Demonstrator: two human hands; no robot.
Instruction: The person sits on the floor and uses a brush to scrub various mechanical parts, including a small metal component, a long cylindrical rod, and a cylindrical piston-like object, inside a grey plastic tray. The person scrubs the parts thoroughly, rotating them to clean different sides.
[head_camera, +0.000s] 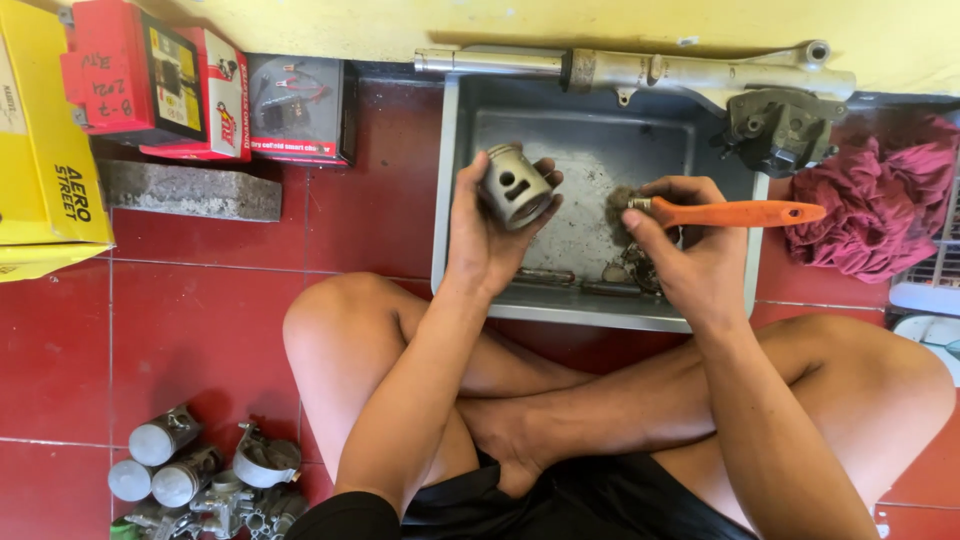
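left hand (487, 240): wrapped around a grey metal piston (513, 186), held up over the tray with the open skirt tipped toward the brush

right hand (690, 255): clamped on an orange-handled brush (730, 213), bristle end pointing left at the piston, close to it but not quite touching as far as I can tell

tray (590, 310): shallow grey metal pan on the red tile floor (200, 330), right in front of the crossed legs, with grime and a few small dirty bits lying in the bottom

progress: looks mid-clean to me, the piston's outside is fairly bright but there's dark stuff around the pin hole (can't see inside the skirt)

left to do: more pistons and metal parts (200, 470) sit piled on the floor by the left knee, well apart from the tray

other stuff: fork leg (640, 70) resting across the tray's far edge, maroon rag (870, 200) to the right, boxes (150, 80) along the wall
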